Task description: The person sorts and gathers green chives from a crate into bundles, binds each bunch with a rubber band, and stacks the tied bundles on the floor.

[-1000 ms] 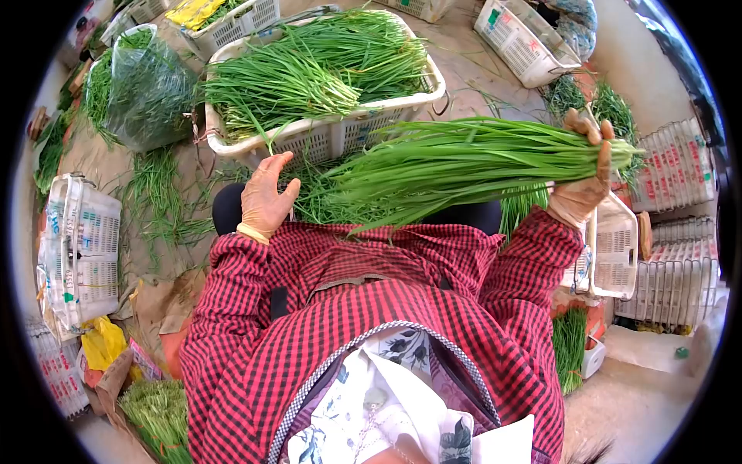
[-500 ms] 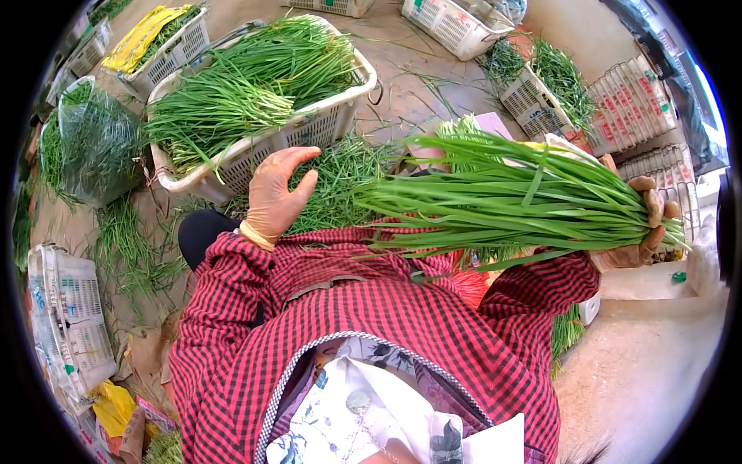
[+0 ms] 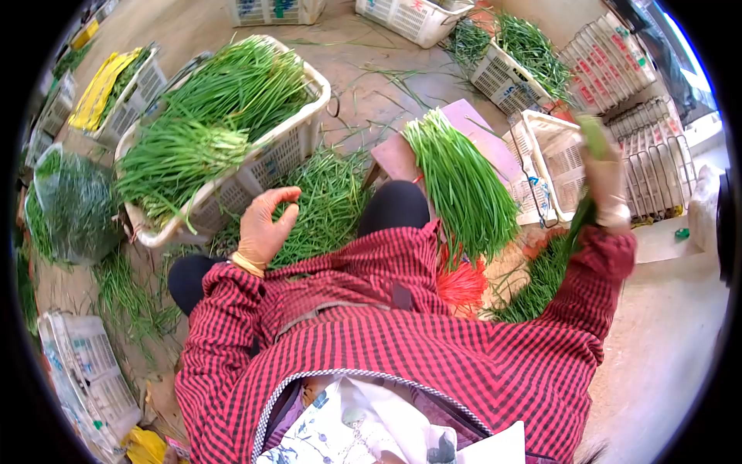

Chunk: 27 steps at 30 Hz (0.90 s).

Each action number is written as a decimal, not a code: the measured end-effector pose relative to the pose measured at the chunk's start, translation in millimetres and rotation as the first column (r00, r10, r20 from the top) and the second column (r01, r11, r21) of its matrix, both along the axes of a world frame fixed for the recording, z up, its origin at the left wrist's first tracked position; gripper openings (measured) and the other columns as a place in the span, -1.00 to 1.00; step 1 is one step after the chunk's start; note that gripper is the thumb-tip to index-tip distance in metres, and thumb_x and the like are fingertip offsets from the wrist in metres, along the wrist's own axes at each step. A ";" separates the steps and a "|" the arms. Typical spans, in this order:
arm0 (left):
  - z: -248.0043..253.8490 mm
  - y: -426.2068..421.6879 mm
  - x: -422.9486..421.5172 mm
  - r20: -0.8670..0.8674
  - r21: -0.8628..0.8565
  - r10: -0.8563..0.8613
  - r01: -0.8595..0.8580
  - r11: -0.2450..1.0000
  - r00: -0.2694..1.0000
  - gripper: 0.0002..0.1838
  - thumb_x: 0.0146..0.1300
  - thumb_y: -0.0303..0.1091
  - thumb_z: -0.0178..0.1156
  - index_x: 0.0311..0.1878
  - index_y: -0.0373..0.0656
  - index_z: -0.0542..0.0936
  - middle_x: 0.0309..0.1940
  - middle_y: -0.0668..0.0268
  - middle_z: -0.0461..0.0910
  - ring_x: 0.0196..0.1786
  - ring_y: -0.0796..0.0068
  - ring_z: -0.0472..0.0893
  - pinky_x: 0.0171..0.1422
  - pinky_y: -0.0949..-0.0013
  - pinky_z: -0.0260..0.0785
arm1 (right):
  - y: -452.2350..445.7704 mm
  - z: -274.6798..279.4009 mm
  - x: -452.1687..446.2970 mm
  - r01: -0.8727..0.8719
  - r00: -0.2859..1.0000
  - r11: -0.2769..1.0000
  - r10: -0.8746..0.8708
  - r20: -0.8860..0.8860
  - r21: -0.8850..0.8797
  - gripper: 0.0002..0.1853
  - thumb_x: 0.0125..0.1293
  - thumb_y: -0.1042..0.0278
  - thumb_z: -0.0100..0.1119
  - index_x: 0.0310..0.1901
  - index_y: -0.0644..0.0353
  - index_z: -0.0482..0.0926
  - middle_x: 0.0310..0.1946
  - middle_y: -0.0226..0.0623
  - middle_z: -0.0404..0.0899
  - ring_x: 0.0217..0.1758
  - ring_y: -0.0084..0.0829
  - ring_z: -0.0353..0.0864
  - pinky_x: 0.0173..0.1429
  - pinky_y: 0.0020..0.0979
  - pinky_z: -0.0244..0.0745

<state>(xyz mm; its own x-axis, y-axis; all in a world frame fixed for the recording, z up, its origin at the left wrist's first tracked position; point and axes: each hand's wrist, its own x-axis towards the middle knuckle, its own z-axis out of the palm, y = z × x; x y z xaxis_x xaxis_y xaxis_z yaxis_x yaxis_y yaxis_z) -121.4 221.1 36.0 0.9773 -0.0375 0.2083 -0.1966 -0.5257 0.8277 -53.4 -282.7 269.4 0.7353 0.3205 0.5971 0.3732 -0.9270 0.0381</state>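
My left hand, in a thin glove, is held above loose green trimmings on the floor; its thumb and fingers are apart and hold nothing. Out to the right, my right hand, smeared by motion, grips a bunch of garlic chives. The bunch points up above the fist and hangs below it along the sleeve. Between the hands, a larger pile of garlic chives lies across a pinkish stool, pale ends away from me. Red plastic strands hang by my knee.
A white crate heaped with chives stands front left, a stuffed plastic bag beside it. Near my right hand is a cream basket, with stacked crates behind. More greens lie below the right arm.
My right hand has swung the chive bunch from lying across my front to upright at the right, uncovering the stool pile and basket. My left hand stays open, and the view has shifted.
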 end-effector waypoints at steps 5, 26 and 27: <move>-23.7 -38.5 40.4 -0.255 0.043 -0.116 0.132 0.990 0.960 -0.67 0.23 -0.26 0.24 0.04 -0.12 0.66 -0.04 0.22 0.67 0.04 0.25 0.65 0.18 0.28 0.46 | 35.5 -112.7 71.5 0.410 0.697 0.875 -0.483 -0.531 -0.258 -0.40 0.24 -0.07 0.22 0.27 -0.01 0.46 -0.18 -0.08 0.71 -0.14 -0.02 0.72 0.01 -0.08 0.58; -82.7 -244.1 160.9 -0.385 0.388 -0.470 0.602 0.698 0.794 -0.73 0.13 -0.12 0.29 -0.31 -0.14 0.60 -0.34 0.17 0.63 -0.22 0.11 0.66 -0.14 0.14 0.50 | -11.3 -265.3 186.8 0.446 0.690 0.571 0.272 -0.671 0.690 -0.46 0.44 0.02 0.21 0.14 0.42 0.55 0.00 -0.15 0.67 0.09 -0.38 0.60 0.23 -0.38 0.44; -82.3 -243.6 159.7 -0.360 0.353 -0.463 0.578 0.736 0.810 -0.77 0.12 -0.16 0.26 -0.32 -0.14 0.60 -0.35 0.17 0.62 -0.24 0.10 0.66 -0.16 0.12 0.50 | -31.1 -279.7 190.0 0.487 0.686 0.540 0.251 -0.683 0.687 -0.51 0.45 0.04 0.19 0.09 0.41 0.60 -0.07 -0.22 0.71 0.01 -0.43 0.62 0.18 -0.41 0.47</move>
